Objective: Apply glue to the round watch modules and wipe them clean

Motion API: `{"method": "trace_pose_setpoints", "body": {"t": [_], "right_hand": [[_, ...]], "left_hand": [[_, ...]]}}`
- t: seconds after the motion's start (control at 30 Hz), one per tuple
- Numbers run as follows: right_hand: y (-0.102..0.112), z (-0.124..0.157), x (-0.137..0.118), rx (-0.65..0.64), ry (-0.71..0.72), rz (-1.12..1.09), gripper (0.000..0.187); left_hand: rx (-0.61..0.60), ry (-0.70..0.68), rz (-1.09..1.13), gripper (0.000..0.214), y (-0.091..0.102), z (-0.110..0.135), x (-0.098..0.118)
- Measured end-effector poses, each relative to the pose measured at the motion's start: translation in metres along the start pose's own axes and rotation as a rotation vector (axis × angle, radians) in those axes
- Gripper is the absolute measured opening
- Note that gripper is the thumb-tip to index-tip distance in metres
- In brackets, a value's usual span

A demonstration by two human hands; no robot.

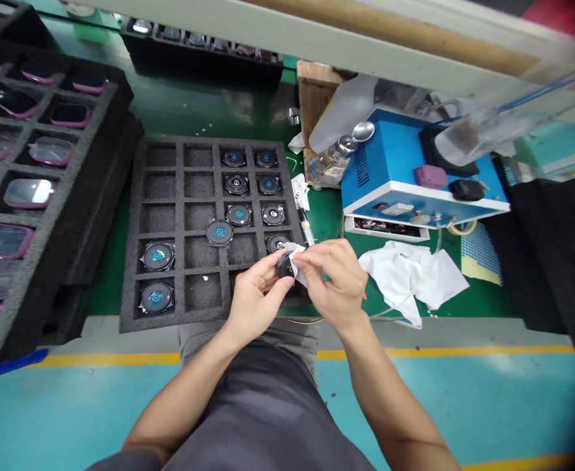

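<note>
My left hand grips a round black watch case by its edge, over the lower right of a foam tray. Against that case my right hand pinches a white cloth, partly covering its face. The grey foam tray has square pockets, and several round watch cases with lit or printed faces sit in its right columns. Two more watch cases, one of them a lower-left watch case, lie in the left column. One watch case rests on the dividers between pockets.
Stacked foam trays with purple-framed square watch parts stand at left. At right are a blue box-shaped machine, a metal-topped glass bottle, a syringe and a crumpled white cloth. A shelf beam crosses above the bench.
</note>
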State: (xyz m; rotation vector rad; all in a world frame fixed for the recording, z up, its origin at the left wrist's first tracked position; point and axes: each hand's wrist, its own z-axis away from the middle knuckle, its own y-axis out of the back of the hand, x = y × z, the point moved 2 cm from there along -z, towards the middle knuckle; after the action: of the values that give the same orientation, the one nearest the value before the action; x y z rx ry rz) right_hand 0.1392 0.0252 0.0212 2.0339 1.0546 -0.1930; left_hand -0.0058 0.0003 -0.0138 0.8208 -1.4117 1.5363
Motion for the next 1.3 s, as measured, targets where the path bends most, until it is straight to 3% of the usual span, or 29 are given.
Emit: {"method": "trace_pose_setpoints", "body": {"t": [0.17,0.43,1.0,1.3], "right_hand": [[-0.003,0.007,0.002,0.010,0.062,0.055,0.017],[-0.004,0.006,-0.002,0.064,-0.055,-0.022,0.015],[-0.004,0.000,0.009,-0.074,0.150,0.080,0.016],[-0.007,0.008,0.003,0.019,0.034,0.075,0.010]], "left_hand": [[-0.024,0.005,0.000,0.050,0.000,-0.001,0.000],[-0.029,0.011,-0.058,0.050,0.000,0.000,-0.001],[-0.062,0.038,-0.119,0.058,0.000,-0.002,-0.006],[-0.050,0.054,-0.055,0.054,0.000,0.000,-0.002]]}}
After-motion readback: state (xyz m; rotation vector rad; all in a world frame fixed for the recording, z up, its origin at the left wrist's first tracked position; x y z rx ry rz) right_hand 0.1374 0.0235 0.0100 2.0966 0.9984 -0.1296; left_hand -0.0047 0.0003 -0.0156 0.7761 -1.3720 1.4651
